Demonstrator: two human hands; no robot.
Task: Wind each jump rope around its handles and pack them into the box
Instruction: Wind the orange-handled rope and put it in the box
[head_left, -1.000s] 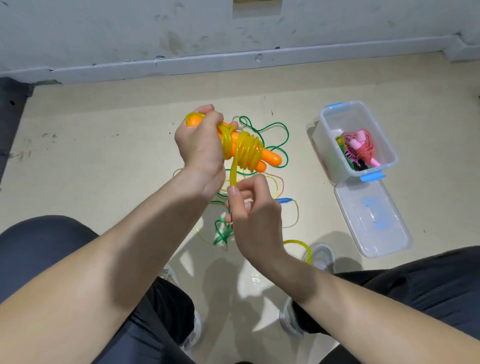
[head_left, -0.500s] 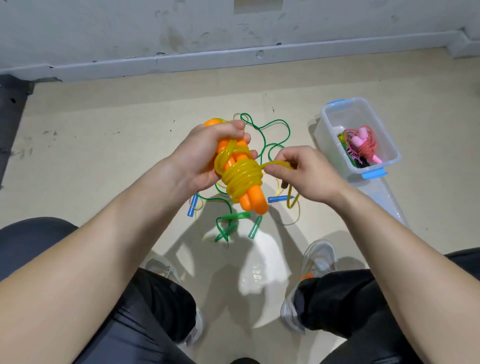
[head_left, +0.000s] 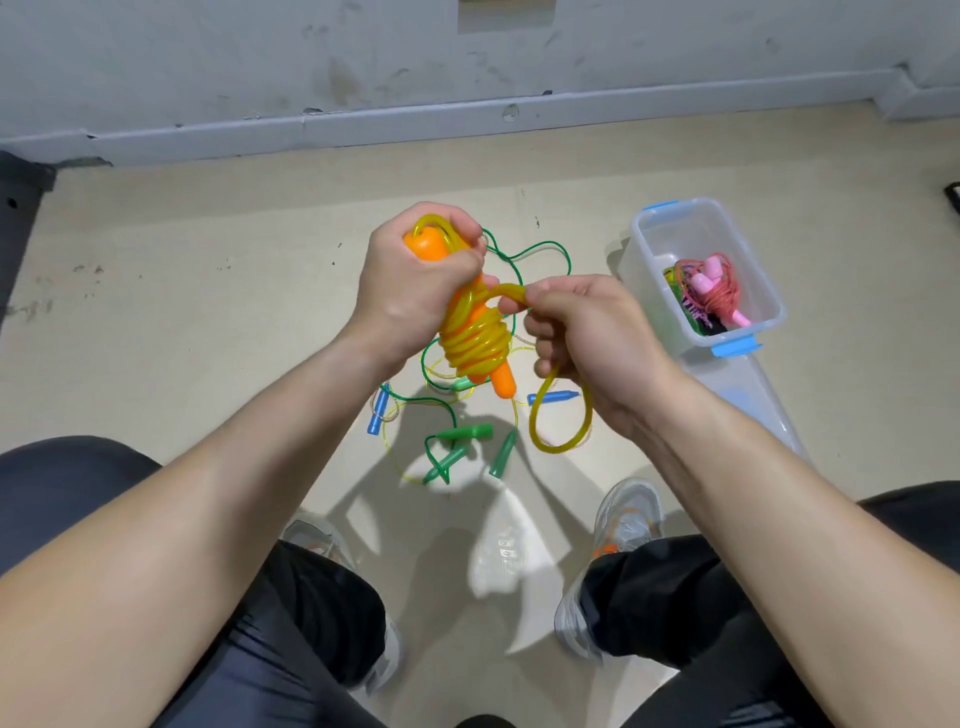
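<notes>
Mostly wound: left hand (head_left: 410, 280) clamps handles (head_left: 426, 248), right hand (head_left: 587, 332) pinches yellow rope (head_left: 470, 338) tail. In box (head_left: 670, 218): pink rope (head_left: 711, 286); green rope (head_left: 462, 431), blue rope (head_left: 553, 397) unwound.

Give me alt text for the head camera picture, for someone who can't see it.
A person's left hand grips orange handles wound in yellow rope, while the right hand pinches the rope's loose length. Tangled ropes with green and blue handles lie on the floor, and an open clear box at right holds a pink rope.

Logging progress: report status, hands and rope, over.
Left hand grips orange plastic handles; right hand pinches translucent yellow rope, tail loop unwound. Clear plastic box open; nothing blocking it.
</notes>
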